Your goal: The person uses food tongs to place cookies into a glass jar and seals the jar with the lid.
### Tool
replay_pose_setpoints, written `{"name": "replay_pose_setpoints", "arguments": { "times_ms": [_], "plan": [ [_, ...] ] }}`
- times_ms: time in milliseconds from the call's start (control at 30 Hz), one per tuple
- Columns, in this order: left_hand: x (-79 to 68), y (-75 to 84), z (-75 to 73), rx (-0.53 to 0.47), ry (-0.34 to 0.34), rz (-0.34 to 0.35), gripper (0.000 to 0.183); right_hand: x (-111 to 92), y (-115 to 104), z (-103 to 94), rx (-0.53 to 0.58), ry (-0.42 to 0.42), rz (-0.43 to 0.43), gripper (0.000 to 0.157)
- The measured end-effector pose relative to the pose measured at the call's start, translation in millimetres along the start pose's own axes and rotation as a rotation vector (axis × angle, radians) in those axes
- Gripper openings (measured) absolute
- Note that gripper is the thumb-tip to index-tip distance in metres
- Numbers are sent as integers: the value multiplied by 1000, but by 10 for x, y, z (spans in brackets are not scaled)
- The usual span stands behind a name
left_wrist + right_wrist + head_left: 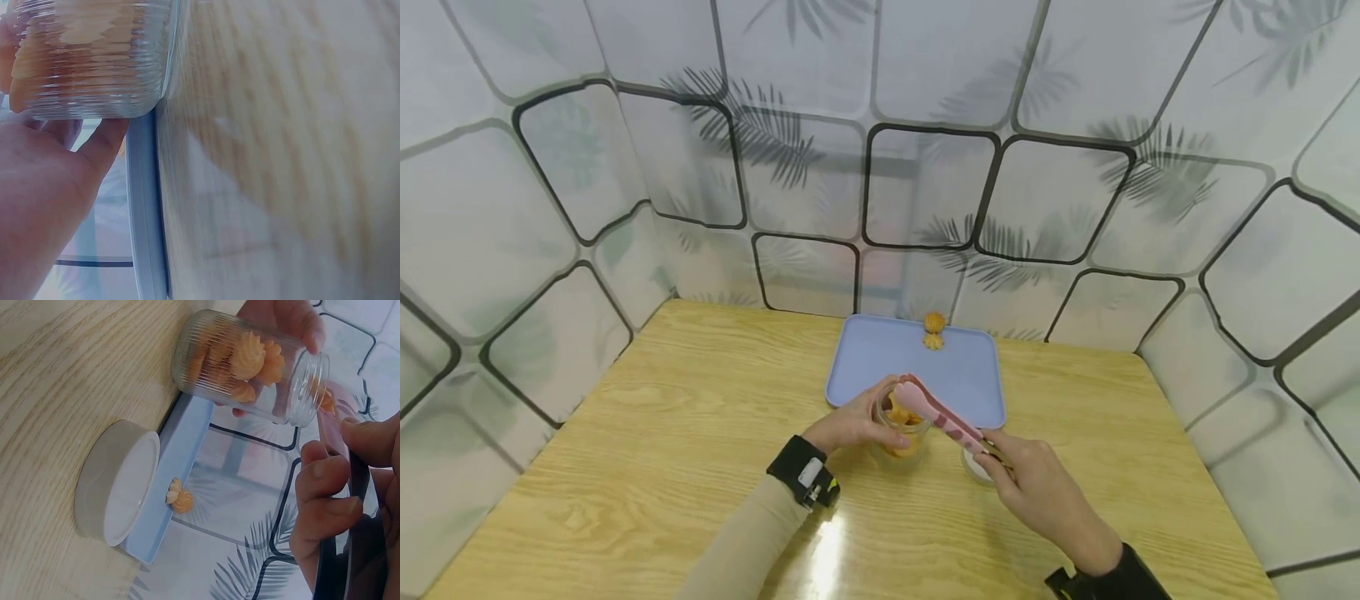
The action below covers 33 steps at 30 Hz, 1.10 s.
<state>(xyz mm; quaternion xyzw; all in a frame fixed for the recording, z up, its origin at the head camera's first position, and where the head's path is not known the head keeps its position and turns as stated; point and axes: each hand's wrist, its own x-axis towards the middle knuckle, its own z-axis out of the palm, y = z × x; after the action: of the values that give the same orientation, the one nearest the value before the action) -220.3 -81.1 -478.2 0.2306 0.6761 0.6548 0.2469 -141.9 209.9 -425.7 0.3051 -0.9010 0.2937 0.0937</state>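
Observation:
My left hand (857, 421) grips a ribbed clear glass jar (275, 394) around its upper side, thumb across the front. Several golden swirl-shaped cookies (247, 356) lie inside the jar. In my right hand (1037, 483) is a pair of pink tongs (936, 408), held by the handles with its tips at the jar's mouth. The right wrist view shows an orange-brown cookie (327, 401) by the tong tips, just at the rim. Only the jar's ribbed lower part and some fingers and palm appear in the left wrist view.
Behind the jar lies a blue tray (880, 350) with two cookies (934, 323) near its far edge. A low white round container (115, 481) stands on the wood-grain table (700, 400), partly hidden under my right hand in the head view. Patterned curtains (805, 200) surround the table.

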Motion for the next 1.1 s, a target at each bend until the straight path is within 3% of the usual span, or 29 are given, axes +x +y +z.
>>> {"name": "replay_pose_setpoints", "arguments": {
  "times_ms": [533, 700, 833, 1100],
  "plan": [
    [1, -34, -10, -88, -59, 64, 102, -2, -67, 8, 8, -14, -1, 17],
    [23, -33, -12, -54, -60, 104, 98, 15, -34, 8, 48, 19, -16, 24],
    [56, -33, -10, -27, -46, 115, 88, 85, 77, -32, 10, 48, 40, 31],
    [43, -25, -23, -3, -40, 119, 85, 329, 417, -82, -167, -17, 185, 32]
  ]
}}
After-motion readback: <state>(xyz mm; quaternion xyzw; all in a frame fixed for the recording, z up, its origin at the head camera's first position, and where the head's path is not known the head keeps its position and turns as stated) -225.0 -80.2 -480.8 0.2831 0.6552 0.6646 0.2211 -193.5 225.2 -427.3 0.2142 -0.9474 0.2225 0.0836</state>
